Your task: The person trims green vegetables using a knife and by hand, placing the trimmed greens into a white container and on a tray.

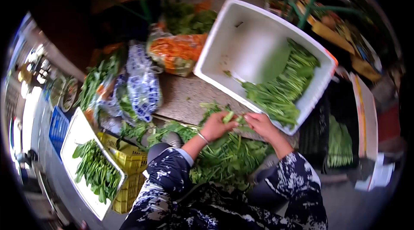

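My left hand (215, 126), with a light band at its wrist, is closed around a few green vegetable stems (228, 117). Thumb and fingers of my right hand (261, 125) pinch the other end of these stems, close beside the left. Just beyond my hands a white foam box (235, 27) tilts toward me, with a pile of leafy greens (297, 68) along its right side and near edge. Below my hands, a heap of loose leaves and stems (233, 154) spreads between my feet.
Left, a white foam tray (71, 161) of leafy bunches rests on yellow crates (129, 161), near a blue crate (58, 128). Blue-white (142, 83) and orange (177, 53) plastic bags lie ahead. A dark crate with greens (340, 141) and a cardboard flap (365, 115) stand right.
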Action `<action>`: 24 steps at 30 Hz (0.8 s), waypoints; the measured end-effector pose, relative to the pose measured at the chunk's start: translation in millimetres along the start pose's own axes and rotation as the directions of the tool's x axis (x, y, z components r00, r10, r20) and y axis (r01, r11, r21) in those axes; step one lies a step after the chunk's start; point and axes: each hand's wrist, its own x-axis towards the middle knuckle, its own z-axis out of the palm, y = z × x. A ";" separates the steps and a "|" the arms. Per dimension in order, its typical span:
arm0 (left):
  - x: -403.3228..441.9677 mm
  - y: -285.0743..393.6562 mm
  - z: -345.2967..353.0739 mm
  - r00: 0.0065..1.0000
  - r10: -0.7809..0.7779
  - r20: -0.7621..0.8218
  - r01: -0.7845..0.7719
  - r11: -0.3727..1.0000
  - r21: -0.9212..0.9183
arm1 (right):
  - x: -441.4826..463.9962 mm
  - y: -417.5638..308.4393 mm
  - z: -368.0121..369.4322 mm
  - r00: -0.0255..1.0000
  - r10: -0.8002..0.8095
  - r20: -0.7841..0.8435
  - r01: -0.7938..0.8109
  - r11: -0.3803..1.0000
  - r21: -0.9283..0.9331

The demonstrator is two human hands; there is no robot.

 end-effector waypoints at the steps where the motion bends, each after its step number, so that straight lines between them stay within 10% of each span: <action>1: -1.1 5.6 2.0 0.999 -0.029 0.018 0.029 0.999 -0.021 | -2.2 -0.3 -0.3 0.999 0.021 -0.038 -0.023 0.997 -0.069; 24: 3.8 1.0 10.1 0.998 -0.032 0.058 0.029 0.998 0.050 | -2.9 11.9 -9.4 0.999 -0.022 -0.027 0.021 0.999 -0.044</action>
